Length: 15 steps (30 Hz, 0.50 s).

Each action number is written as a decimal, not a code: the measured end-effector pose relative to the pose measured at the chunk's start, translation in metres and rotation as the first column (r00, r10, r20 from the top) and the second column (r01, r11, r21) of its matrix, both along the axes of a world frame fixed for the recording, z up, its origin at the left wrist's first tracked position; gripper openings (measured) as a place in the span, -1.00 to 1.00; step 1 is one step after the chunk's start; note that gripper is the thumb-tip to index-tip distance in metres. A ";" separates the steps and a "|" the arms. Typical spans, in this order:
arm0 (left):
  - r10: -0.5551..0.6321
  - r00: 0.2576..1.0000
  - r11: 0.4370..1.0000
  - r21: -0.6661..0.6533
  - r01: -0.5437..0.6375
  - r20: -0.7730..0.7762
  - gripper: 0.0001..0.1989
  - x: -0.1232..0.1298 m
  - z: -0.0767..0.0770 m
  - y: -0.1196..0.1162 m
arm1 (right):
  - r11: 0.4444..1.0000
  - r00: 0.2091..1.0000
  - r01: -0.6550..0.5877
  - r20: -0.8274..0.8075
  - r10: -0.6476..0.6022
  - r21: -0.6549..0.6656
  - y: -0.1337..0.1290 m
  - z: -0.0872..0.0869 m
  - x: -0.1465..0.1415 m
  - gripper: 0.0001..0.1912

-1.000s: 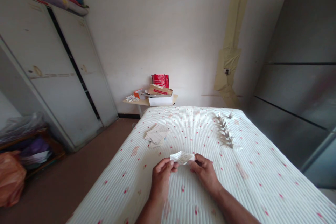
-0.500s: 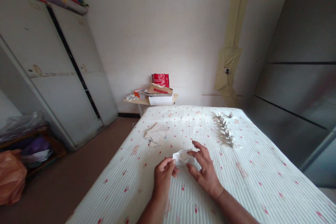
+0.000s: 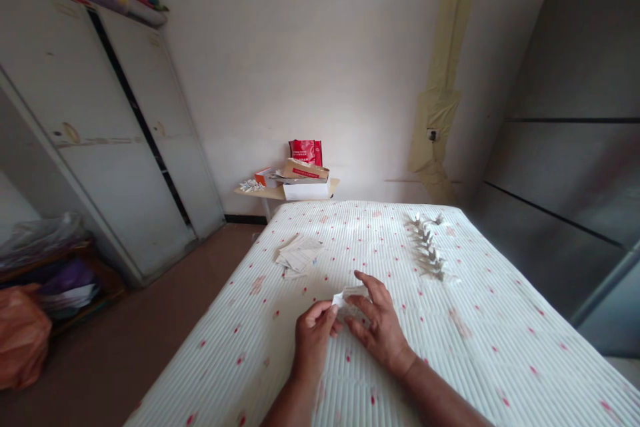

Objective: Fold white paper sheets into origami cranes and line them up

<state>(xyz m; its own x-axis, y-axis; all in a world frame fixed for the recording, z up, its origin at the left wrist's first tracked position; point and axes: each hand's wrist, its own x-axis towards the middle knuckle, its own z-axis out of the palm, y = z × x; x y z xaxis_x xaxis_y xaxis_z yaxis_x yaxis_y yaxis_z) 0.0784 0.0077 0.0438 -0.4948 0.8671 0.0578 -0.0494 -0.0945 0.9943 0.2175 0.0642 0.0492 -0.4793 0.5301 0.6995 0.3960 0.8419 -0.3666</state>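
A small folded piece of printed paper (image 3: pixel 352 309) is held just above the bed, in front of me. My left hand (image 3: pixel 314 333) pinches its left edge between thumb and fingers. Over the paper's right part reaches my right hand (image 3: pixel 377 323), fingers apart and bent, with the fingertips at the paper and covering some of it. Whether they press on it I cannot tell. Ahead to the left lies a loose pile of paper sheets (image 3: pixel 299 255). Several folded paper figures (image 3: pixel 429 253), pointed like cranes, stand in a row ahead to the right.
The bed (image 3: pixel 480 360) has a ribbed white cover with red spots. Beyond its far edge, a small table (image 3: pixel 274 194) bears a white box (image 3: pixel 306 191), a red bag (image 3: pixel 306 152) and small white pieces (image 3: pixel 251 185). Cabinets (image 3: pixel 115 140) stand at the left.
My right hand has moved left, closer to my left hand, and covers more of the paper. My left hand keeps its pinch and has shifted slightly right.
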 end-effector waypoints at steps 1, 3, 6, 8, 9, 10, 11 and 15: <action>-0.001 1.000 1.000 0.000 0.001 -0.006 -0.64 0.000 0.000 0.000 | 1.000 1.000 -0.003 0.003 0.003 -0.003 0.000 0.000 0.000 -0.76; -0.004 1.000 1.000 0.003 0.004 -0.016 -0.65 0.000 -0.002 0.001 | 1.000 1.000 -0.018 0.008 0.018 -0.011 -0.001 0.001 -0.001 -0.77; -0.005 1.000 1.000 0.008 0.005 -0.024 -0.66 0.000 -0.003 0.001 | 0.999 0.999 -0.046 0.007 0.046 -0.008 -0.003 0.003 -0.001 -0.74; -0.005 1.000 1.000 0.007 0.005 -0.030 -0.66 0.000 -0.003 0.001 | 0.998 0.998 -0.056 0.006 0.056 0.003 -0.004 0.003 -0.002 -0.72; -0.007 0.999 1.000 0.005 0.007 -0.032 -0.66 0.000 -0.003 0.001 | 0.999 0.999 -0.054 0.007 0.054 0.007 -0.004 0.004 -0.002 -0.73; -0.011 0.999 1.000 0.001 0.011 -0.034 -0.66 0.000 -0.002 0.001 | 0.999 0.999 -0.048 0.011 0.048 0.010 -0.005 0.004 -0.003 -0.74; -0.015 0.999 1.000 -0.002 0.015 -0.035 -0.65 0.000 -0.002 0.001 | 0.999 0.999 -0.040 0.013 0.040 0.011 -0.005 0.004 -0.003 -0.76; -0.036 0.998 0.999 -0.009 0.036 -0.045 -0.65 0.001 -0.002 0.000 | 1.000 1.000 -0.018 0.016 0.018 0.021 -0.005 0.004 -0.003 -0.81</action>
